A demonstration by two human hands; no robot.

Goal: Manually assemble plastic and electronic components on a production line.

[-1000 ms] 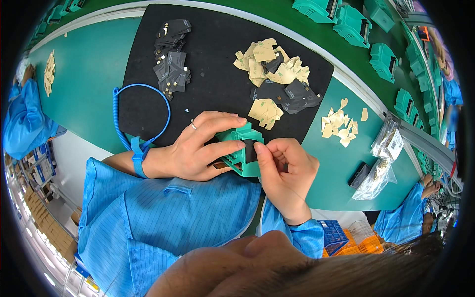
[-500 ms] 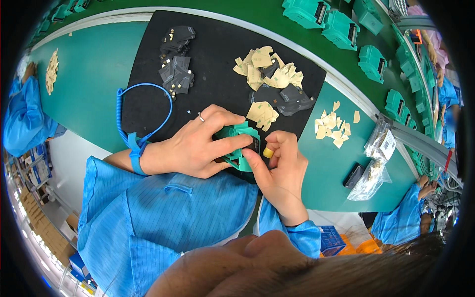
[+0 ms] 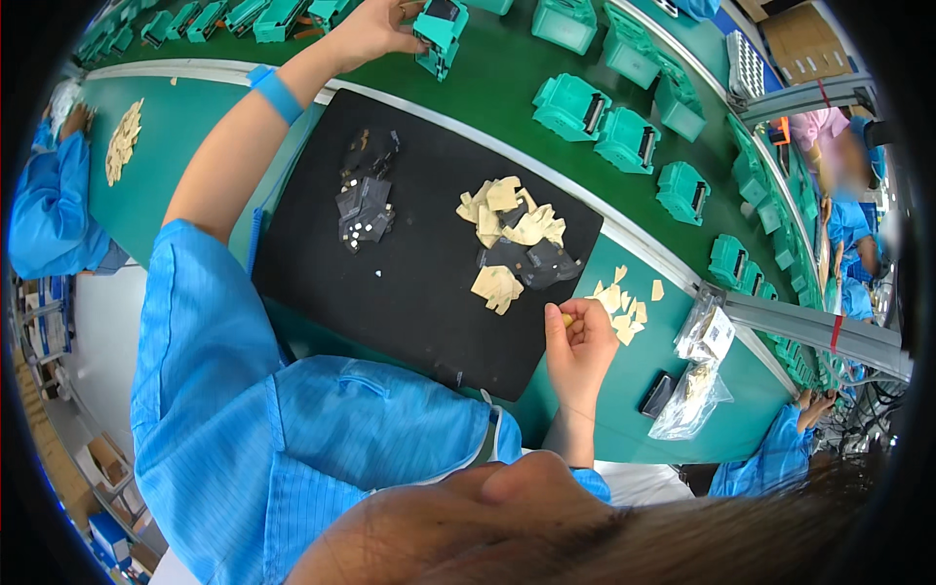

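My left hand [image 3: 375,37] reaches to the far side, over the green belt. Its thumb and fingers grip the edge of a teal plastic housing [image 3: 444,34] with a dark part set in it. A blue wrist strap [image 3: 277,95] circles that forearm. My right hand [image 3: 582,341] is held by the right edge of the black mat [image 3: 429,336], with its fingers curled in. A small yellow bit shows at its fingertips; whether it is worn or held, I cannot tell. Nearest to that hand are pieces of cream backing paper [image 3: 622,302] on the green table.
Black film pieces [image 3: 366,210] lie left on the mat; a heap of cream paper [image 3: 507,210] sits right. Several teal housings [image 3: 572,105] line the belt behind a pale rail [image 3: 468,129]. A clear bag [image 3: 690,400] lies right, beside a dark box [image 3: 658,394]. Co-workers' sleeves [image 3: 54,210] flank the table.
My left hand has carried the teal housing from the mat's near edge up to the belt. My right hand has come away from the housing and moved slightly down.
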